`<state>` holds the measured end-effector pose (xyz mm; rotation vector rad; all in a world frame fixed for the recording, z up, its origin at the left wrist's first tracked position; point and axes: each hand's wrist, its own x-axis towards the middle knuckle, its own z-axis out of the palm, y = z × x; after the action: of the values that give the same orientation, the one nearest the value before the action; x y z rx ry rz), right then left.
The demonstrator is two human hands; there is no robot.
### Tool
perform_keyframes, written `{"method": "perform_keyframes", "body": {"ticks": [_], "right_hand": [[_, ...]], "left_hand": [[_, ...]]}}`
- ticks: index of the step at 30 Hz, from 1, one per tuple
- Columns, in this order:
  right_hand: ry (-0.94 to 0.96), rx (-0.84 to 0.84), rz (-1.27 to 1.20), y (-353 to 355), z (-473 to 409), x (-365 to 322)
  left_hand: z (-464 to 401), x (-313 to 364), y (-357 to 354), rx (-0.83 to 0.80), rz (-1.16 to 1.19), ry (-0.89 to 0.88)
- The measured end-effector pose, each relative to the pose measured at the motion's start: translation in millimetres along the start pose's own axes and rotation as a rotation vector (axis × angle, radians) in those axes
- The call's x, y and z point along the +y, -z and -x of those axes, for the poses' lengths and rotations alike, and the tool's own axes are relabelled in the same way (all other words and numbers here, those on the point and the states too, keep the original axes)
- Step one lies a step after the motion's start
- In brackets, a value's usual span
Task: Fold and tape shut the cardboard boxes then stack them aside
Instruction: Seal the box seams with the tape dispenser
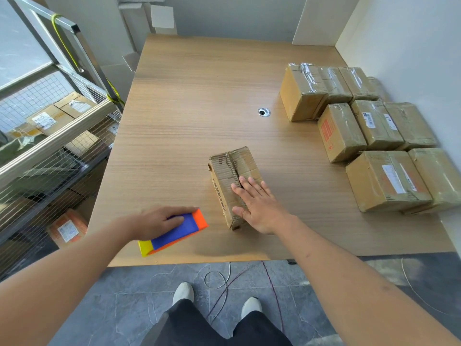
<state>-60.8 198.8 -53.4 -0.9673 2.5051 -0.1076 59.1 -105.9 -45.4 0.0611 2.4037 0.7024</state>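
A small worn cardboard box (230,168) lies on the wooden table (189,96), its top flaps folded together with a seam down the middle. My right hand (257,206) rests flat on the near end of that box, fingers spread. My left hand (159,221) is laid over a blue, orange and yellow block-shaped object (179,233) near the table's front edge, left of the box. Several taped-shut cardboard boxes (374,136) stand in rows at the table's right side.
A round cable hole (264,112) sits mid-table. A metal wire-mesh rack (50,146) with parcels stands to the left. A white wall (411,46) borders the right. Cables (224,278) lie on the grey floor by my feet.
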Motion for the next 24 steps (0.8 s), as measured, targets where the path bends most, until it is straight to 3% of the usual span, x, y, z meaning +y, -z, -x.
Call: {"method": "perform_keyframes", "body": {"ticks": [7,14,19,24], "right_hand": [[-0.111,0.081,0.097,-4.4,-3.7,-33.5],[0.030,0.024,0.197,21.7,6.5,-8.6],[0.016,0.004,0.123,45.0,9.5,8.0],[-0.307,0.136,-0.056,38.8,-18.9,-46.8]], "left_hand": [[4.1,9.3,29.1,0.100,0.003,-0.087],[13.1,10.0,50.8,0.248,0.151,-0.191],[12.8,4.1,71.2,0.289,0.093,-0.235],[5.2,3.3,77.6,0.282,0.044,-0.288]]}}
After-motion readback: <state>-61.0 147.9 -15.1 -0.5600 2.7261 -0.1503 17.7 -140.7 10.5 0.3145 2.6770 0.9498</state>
